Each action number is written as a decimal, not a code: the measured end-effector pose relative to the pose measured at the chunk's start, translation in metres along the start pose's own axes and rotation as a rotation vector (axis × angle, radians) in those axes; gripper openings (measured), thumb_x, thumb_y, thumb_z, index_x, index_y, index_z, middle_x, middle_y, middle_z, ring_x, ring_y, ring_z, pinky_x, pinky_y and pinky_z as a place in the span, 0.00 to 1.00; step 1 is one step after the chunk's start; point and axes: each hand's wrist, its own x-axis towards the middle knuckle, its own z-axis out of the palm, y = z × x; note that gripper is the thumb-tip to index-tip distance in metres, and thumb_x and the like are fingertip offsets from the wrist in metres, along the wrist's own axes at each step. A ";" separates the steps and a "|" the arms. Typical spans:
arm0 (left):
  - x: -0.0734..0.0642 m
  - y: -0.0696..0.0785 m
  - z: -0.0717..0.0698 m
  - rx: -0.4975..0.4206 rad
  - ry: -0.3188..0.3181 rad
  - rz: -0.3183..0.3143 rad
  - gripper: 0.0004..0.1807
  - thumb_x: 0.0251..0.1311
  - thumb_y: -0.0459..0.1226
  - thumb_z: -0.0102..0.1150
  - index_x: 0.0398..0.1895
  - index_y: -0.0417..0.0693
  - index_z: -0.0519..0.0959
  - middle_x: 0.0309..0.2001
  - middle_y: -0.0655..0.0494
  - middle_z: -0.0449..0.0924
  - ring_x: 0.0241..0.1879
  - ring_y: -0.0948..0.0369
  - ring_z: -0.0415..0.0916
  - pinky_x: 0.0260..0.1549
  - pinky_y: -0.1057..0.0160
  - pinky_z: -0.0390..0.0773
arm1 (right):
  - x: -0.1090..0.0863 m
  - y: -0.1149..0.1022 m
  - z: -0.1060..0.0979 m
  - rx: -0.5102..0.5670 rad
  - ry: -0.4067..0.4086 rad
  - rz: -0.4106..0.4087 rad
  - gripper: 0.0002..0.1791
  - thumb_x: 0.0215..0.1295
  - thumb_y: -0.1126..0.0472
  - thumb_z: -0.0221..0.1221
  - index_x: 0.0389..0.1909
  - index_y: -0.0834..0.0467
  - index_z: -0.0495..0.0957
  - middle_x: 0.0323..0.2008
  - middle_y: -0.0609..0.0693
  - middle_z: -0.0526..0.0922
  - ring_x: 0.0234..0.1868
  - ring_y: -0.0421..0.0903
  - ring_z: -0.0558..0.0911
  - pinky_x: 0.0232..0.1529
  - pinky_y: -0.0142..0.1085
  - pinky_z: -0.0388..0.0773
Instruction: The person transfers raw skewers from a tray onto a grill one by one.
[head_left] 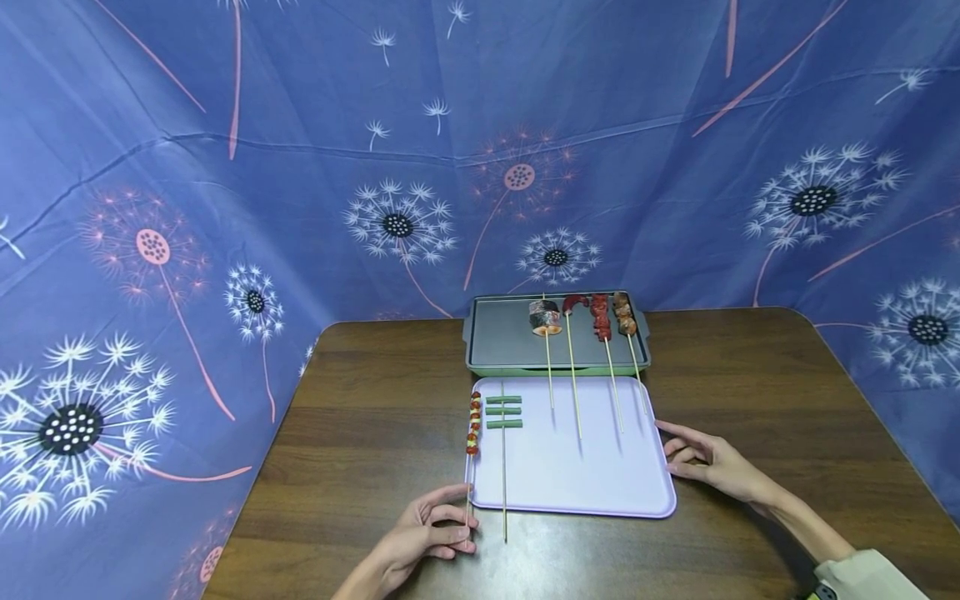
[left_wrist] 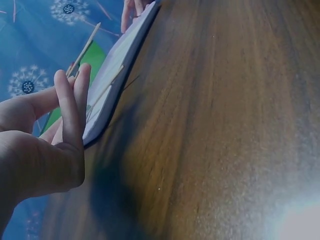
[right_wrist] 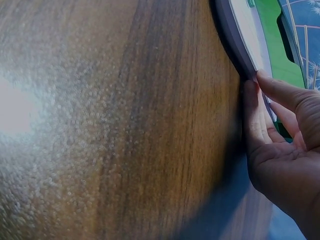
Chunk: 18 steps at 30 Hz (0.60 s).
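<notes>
My left hand [head_left: 427, 529] pinches the lower stick of a skewer [head_left: 474, 425] threaded with small red and yellow pieces. This skewer lies along the left rim of a lilac tray [head_left: 592, 487]. Beside it on the tray is a skewer with several green bean-like pieces [head_left: 504, 411], its stick reaching past the front rim. In the left wrist view, the fingertips [left_wrist: 82, 72] meet around a thin stick [left_wrist: 90, 45]. My right hand [head_left: 712, 462] is at the tray's right rim, thumb and forefinger spread along it; in the right wrist view, fingertips [right_wrist: 262, 75] touch the edge.
Behind the tray stands a grey griddle [head_left: 502, 329] with a green base. Across it lie skewers of fish-like chunks [head_left: 545, 317], a dark red curled piece [head_left: 573, 302], red meat [head_left: 601, 317] and browned meat [head_left: 624, 312], sticks overhanging the tray. A blue dandelion-print cloth [head_left: 300, 100] hangs behind the wooden table [head_left: 375, 392].
</notes>
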 end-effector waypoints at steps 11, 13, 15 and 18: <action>-0.012 0.018 -0.002 0.060 -0.057 0.052 0.43 0.62 0.28 0.66 0.77 0.34 0.56 0.47 0.56 0.88 0.37 0.62 0.89 0.28 0.75 0.83 | -0.002 0.000 -0.001 -0.029 0.016 0.026 0.35 0.69 0.69 0.61 0.71 0.78 0.58 0.45 0.52 0.85 0.42 0.33 0.83 0.40 0.24 0.77; -0.010 0.023 -0.002 0.077 -0.055 0.063 0.43 0.62 0.29 0.66 0.77 0.34 0.56 0.46 0.58 0.88 0.37 0.62 0.89 0.28 0.75 0.83 | -0.002 0.001 0.000 -0.025 0.016 0.017 0.35 0.69 0.70 0.61 0.71 0.78 0.58 0.45 0.53 0.84 0.42 0.32 0.83 0.40 0.24 0.78; -0.008 0.028 -0.002 0.090 -0.048 0.066 0.43 0.62 0.29 0.66 0.78 0.35 0.56 0.46 0.59 0.88 0.37 0.62 0.89 0.27 0.75 0.83 | -0.001 0.002 0.000 -0.020 0.014 0.004 0.34 0.69 0.70 0.61 0.71 0.78 0.58 0.45 0.53 0.84 0.42 0.32 0.83 0.41 0.24 0.78; -0.003 0.036 -0.002 0.103 -0.035 0.066 0.44 0.61 0.30 0.67 0.78 0.36 0.56 0.46 0.59 0.88 0.37 0.61 0.89 0.27 0.75 0.83 | -0.001 0.001 0.001 -0.014 0.014 -0.010 0.34 0.69 0.71 0.61 0.71 0.77 0.59 0.45 0.52 0.84 0.42 0.32 0.83 0.41 0.24 0.78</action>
